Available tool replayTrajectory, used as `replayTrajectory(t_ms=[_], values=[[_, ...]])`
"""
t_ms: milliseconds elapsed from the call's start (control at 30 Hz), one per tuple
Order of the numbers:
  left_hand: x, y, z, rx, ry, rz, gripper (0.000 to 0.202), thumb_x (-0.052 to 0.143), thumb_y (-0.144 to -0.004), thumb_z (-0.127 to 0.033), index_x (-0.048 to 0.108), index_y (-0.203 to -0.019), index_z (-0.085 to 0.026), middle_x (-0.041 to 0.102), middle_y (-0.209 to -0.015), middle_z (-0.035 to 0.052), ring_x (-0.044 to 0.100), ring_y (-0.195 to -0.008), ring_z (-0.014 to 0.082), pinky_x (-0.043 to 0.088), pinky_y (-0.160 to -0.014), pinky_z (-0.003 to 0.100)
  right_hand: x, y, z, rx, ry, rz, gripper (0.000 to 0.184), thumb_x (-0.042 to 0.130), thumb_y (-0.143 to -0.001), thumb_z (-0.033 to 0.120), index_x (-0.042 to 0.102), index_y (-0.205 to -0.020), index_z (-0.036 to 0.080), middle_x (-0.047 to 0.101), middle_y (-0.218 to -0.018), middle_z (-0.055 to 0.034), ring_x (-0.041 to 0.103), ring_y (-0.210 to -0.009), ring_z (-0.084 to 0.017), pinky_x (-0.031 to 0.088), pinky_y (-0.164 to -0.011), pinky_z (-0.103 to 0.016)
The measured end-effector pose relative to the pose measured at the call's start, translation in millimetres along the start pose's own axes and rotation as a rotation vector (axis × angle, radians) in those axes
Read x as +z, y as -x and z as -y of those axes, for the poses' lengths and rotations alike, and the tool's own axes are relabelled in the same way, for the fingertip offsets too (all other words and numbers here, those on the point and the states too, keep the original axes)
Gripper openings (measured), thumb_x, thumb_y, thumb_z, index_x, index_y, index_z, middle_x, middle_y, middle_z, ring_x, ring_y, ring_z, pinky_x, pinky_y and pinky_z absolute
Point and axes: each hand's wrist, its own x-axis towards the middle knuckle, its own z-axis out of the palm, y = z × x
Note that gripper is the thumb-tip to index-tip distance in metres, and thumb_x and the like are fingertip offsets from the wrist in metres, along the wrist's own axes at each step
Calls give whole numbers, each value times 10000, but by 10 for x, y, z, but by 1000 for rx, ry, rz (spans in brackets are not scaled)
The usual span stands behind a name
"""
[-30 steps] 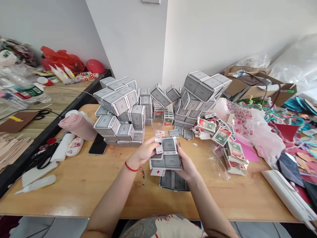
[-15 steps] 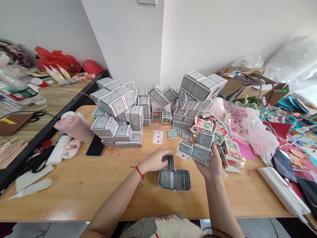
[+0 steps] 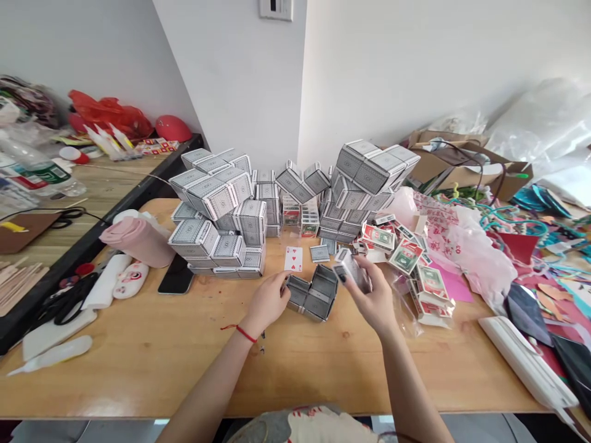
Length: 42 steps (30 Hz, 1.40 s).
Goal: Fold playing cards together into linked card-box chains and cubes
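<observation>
In the middle of the table is an open L-shaped box (image 3: 310, 303), folded from grey-backed playing cards, its hollow facing up. My left hand (image 3: 270, 300) has its fingers closed on the left wall of this box. Just right of it, my right hand (image 3: 373, 294) grips a playing-card piece (image 3: 353, 271), seen nearly edge-on and slightly blurred. Behind the box lies a face-up three of hearts (image 3: 293, 259), with grey-backed cards (image 3: 319, 253) beside it. Stacked card blocks (image 3: 217, 212) rise at the left, and another stack (image 3: 364, 178) stands at the right.
Red and green card packs (image 3: 406, 255) are heaped right of my right hand, near a crumpled plastic bag (image 3: 466, 231). A phone (image 3: 176, 275), a pink roll (image 3: 138, 239) and black scissors (image 3: 76, 298) lie left. A white case (image 3: 524, 357) sits near the right edge.
The open box has turned and moved away from me, with my left hand now at its left side. My right hand has rolled over, tipping its L-shaped card piece from flat to edge-on.
</observation>
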Motion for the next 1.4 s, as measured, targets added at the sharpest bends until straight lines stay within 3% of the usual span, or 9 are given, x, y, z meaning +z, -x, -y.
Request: replayTrajectory(t_ms=[100,200,367,500,667,800,1033,1233,1400], values=[[-1,93,72,44,92,50,470,498,-786,-184,463,-1253,-219,538,-1235,92,474,-1150,243,347,-981,400,115,25,16,-144,262,121,487,652,-704,362,520,-1160,256,539,-1161,-97,431,-1132,-295,323,-972,-498],[-21,139,137,79,155,158,692,657,-690,-250,373,-1321,-217,463,-1310,105,395,-1219,266,316,-1013,419,235,64,31,-206,308,276,536,620,-729,317,459,-1237,257,513,-1199,-99,434,-1137,-286,350,-961,-488],[-27,104,166,40,237,131,665,742,-570,-174,504,-1189,-220,524,-1216,94,415,-1191,285,311,-1015,443,353,98,63,-300,331,373,559,638,-724,305,470,-1256,268,524,-1187,-107,423,-1143,-306,299,-993,-533],[-36,49,92,61,520,197,648,763,-558,-169,503,-1151,-201,530,-1220,106,474,-1149,262,347,-997,413,325,60,119,-273,295,409,546,657,-717,335,504,-1236,263,543,-1168,-106,447,-1118,-299,319,-983,-509],[-92,-15,-58,69,899,178,636,748,-610,-277,498,-1188,-185,525,-1248,123,483,-1158,264,364,-989,385,268,6,215,-193,171,386,515,642,-726,394,528,-1208,256,581,-1117,-97,503,-1043,-278,393,-917,-447],[-116,-47,-191,-37,962,44,452,686,-682,-324,571,-1097,-189,586,-1175,85,529,-1093,237,398,-942,338,318,18,202,-115,28,329,534,642,-725,406,511,-1215,238,598,-1043,-79,535,-972,-246,412,-899,-414],[-14,-72,-333,-136,1109,-46,288,599,-750,-375,598,-963,-182,648,-956,35,605,-842,170,457,-752,267,433,116,128,-43,-70,257,539,663,-713,393,527,-1213,244,592,-1034,-73,531,-967,-239,409,-901,-400],[15,-94,-366,-160,1145,-57,256,571,-757,-314,577,-979,-187,647,-984,31,598,-898,175,447,-781,268,426,156,116,-10,-155,188,503,625,-749,388,519,-1219,246,594,-1046,-70,526,-984,-237,399,-916,-413],[1,-82,-349,-157,1151,-52,231,550,-753,-239,587,-972,-177,640,-995,26,588,-908,167,438,-784,255,418,160,140,-29,-84,219,513,631,-747,384,516,-1227,242,587,-1015,-74,523,-966,-237,405,-904,-408]])
